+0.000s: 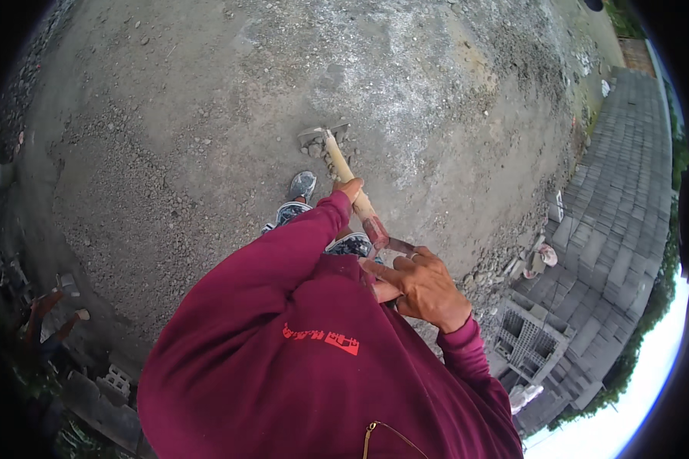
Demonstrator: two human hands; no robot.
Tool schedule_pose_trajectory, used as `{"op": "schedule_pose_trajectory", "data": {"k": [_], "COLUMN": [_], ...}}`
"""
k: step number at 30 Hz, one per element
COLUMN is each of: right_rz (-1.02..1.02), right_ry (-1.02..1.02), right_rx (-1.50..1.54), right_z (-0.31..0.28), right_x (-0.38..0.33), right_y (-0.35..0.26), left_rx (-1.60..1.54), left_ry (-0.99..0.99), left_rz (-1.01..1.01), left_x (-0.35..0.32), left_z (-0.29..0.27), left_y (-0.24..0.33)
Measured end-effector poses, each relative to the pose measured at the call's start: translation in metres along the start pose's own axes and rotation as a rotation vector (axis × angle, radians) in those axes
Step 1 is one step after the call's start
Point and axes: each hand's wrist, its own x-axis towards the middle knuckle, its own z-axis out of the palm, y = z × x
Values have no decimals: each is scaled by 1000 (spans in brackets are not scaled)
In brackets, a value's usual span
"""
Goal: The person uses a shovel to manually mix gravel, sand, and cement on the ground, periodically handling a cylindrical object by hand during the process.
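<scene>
My left hand (348, 189) is wrapped around the pale wooden shaft of a shovel (340, 162), partway down it. Close to my body, my right hand (425, 287) is closed on the upper end, where a reddish socket splits into a forked handle; part of that grip is hidden behind the fingers. The grey metal blade (314, 136) rests low at the ground ahead of me, with grey stones (316, 151) on and beside it. One of my shoes (302, 186) stands just left of the shaft.
Gravelly ground (168, 115) spreads ahead and left. Stacked grey concrete blocks (612, 206) line the right side, with a lattice crate (528, 342) and a pale bag (545, 258) nearby. At the far left, another person's limbs (46, 314) show dimly near hollow blocks (117, 380).
</scene>
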Motion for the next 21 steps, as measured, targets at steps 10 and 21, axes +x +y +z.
{"op": "schedule_pose_trajectory", "data": {"k": [10,21], "right_rz": [261,420], "right_ry": [327,564], "right_rx": [191,666], "right_z": [62,69], "right_x": [-23,-16], "right_y": [-11,-41], "left_rx": [440,872], "left_ry": [-188,-187], "left_rz": [-11,-79], "left_x": [-13,-6], "left_z": [50,14], "left_y": [13,-20]}}
